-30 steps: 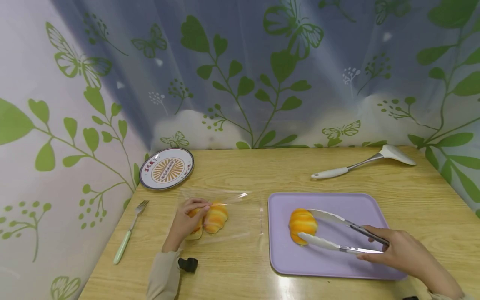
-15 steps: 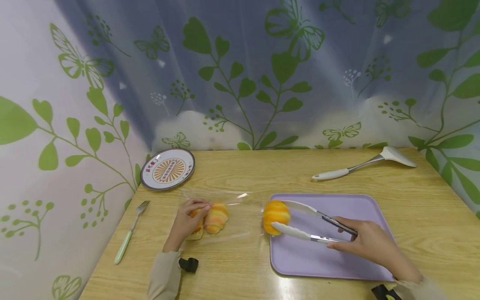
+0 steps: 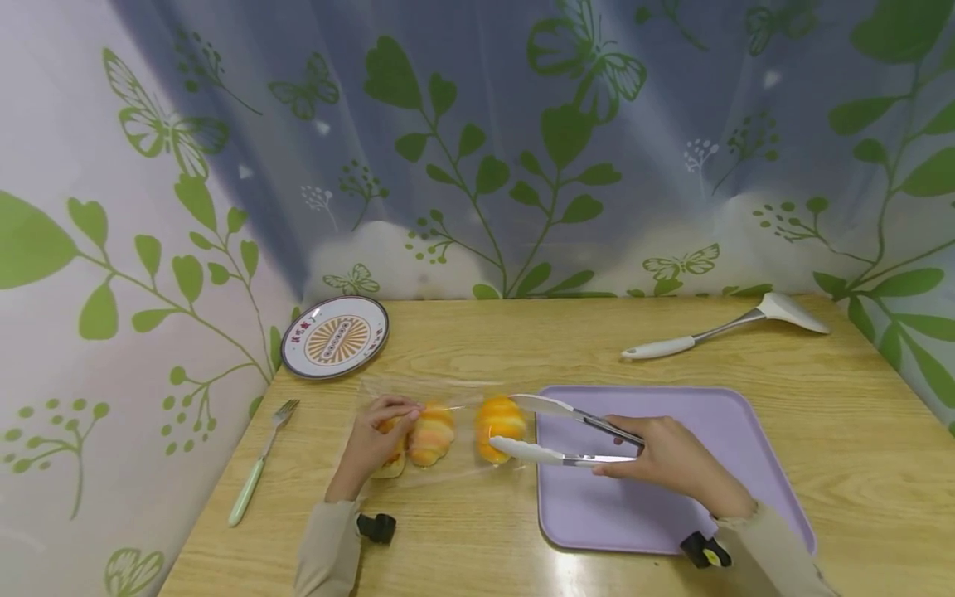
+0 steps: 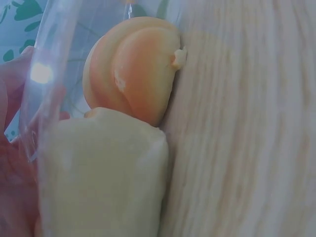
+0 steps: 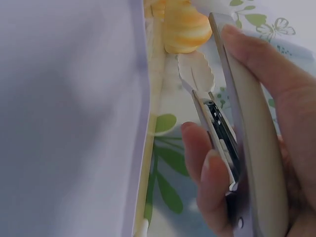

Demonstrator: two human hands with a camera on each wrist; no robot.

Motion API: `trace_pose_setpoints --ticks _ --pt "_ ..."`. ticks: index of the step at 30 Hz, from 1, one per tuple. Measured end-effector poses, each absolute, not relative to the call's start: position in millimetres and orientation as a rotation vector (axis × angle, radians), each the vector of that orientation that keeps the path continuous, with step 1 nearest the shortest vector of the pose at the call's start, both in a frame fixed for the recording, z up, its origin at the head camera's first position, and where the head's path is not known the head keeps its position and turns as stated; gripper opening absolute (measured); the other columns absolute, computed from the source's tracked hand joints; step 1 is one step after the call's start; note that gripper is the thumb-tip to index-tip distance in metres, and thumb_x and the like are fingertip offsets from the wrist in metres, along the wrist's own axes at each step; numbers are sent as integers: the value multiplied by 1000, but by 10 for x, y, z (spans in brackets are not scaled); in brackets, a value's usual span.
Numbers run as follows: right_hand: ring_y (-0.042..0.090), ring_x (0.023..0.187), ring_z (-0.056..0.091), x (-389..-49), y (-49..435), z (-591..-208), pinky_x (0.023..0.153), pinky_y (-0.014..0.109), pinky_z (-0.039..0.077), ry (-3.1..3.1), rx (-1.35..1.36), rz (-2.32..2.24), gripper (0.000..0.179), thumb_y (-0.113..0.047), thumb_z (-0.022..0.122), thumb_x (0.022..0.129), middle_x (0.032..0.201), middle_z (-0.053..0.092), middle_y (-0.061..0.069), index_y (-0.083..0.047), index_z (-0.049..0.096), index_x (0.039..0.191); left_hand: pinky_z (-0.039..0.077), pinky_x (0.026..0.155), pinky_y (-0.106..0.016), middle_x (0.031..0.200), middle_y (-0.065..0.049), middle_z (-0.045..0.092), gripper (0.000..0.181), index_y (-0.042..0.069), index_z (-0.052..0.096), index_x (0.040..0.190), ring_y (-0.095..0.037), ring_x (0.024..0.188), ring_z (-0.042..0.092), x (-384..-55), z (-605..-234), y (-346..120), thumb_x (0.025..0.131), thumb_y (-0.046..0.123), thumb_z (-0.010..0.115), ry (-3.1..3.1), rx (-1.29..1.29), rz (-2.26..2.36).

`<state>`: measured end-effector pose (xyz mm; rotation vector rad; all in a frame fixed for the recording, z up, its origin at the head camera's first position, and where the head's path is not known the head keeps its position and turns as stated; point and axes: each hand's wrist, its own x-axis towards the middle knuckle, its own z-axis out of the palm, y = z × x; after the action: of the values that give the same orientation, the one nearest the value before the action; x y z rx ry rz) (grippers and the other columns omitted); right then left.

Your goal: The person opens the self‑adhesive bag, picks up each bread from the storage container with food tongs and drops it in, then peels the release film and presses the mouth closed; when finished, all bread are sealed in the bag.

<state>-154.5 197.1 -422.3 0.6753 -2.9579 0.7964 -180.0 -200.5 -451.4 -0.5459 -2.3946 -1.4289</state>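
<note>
Your right hand (image 3: 664, 454) grips the tongs (image 3: 537, 452), their white tips on either side of an orange-yellow roll (image 3: 498, 416) at the right end of the clear bag (image 3: 464, 456), near the purple tray (image 3: 597, 510). Your left hand (image 3: 375, 437) pinches the bag beside a striped roll (image 3: 431, 438) and partly covers another bun (image 3: 391, 466).

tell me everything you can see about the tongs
The tongs have two metallic-looking arms ending in white, scalloped tips. Held by the right hand, they point left, arms apart, with the tips at an orange roll. In the head view, their rear part is over the purple tray; the hand partly hides it.
</note>
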Motion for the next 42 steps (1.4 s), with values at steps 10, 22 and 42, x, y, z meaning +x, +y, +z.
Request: trace_pose_setpoints --ticks 10,22,42 --pt "-1 52 34 -1688 1706 -4304 51 18 36 -2913 782 820 72 -49 82 70 74 66 -1 -2 67 122 48 88 -13 97 -25 67 12 -10 73 93 -8 96 60 -1805 -4529 -2008 83 -11 67 -2348 -593 -1436" --pt "2 59 45 -1698 1603 -4354 55 22 43 -2966 757 764 77 -54 80 71 94 75 7 -3 65 126 51 87 -21 99 -22 68 11 -7 74 94 -14 96 61 -1804 -4517 -1999 85 -8 67 -2396 -565 -1407" --pt "0 56 43 -1480 1884 -4281 51 23 40 -2962 606 703 78 -56 80 70 94 73 4 -6 64 128 53 88 -26 101 -22 68 12 -6 75 96 -20 97 62 -1783 -4502 -2007 87 -5 67 -2426 -533 -1423"
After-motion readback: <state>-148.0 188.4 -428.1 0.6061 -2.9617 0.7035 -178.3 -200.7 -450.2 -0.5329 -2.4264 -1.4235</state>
